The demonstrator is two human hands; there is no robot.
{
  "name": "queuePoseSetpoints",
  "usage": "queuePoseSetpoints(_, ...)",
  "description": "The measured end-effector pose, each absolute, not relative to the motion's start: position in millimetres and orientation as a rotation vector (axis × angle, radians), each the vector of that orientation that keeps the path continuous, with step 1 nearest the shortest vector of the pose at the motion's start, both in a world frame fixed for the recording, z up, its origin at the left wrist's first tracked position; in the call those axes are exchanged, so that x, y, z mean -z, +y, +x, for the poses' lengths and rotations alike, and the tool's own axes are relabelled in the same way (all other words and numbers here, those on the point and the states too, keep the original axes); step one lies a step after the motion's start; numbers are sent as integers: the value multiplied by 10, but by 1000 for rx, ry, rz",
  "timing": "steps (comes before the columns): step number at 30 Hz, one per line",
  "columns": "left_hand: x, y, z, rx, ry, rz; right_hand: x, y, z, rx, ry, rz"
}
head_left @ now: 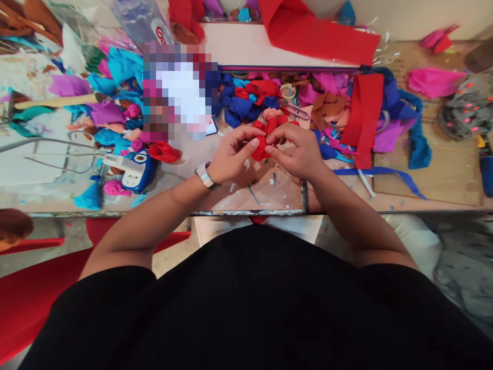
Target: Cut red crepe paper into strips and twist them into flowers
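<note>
Over the cluttered table (265,198), a small red crumpled piece (261,149), like crepe paper or cloth, is between both hands. My left hand (236,151), with a metal watch on the wrist, pinches its left side between thumb and fingers. My right hand (295,149) pinches its right side, close to the left fingertips. More red material (272,122) lies just beyond the fingers, beside a peach-coloured piece (271,114). Blue crumpled pieces (242,108) lie behind. Scissors (298,111) rest behind my right hand.
A blue and white owl-like device (138,172) stands at the left near a wire frame (57,149). Red strips (362,121) and a blue ribbon (396,177) lie at the right. A clear container (140,23) stands at the back left. Red chairs (46,288) are below left.
</note>
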State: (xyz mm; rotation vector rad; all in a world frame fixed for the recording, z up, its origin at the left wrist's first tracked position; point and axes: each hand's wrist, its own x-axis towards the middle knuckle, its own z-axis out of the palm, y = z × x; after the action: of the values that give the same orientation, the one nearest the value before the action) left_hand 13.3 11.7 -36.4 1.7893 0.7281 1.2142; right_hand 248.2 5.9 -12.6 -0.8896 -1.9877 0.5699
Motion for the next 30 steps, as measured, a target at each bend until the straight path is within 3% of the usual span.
queuePoseSetpoints(30,404,110,144,-1245,730,1779,134,23,2490,-532,-1979,-932)
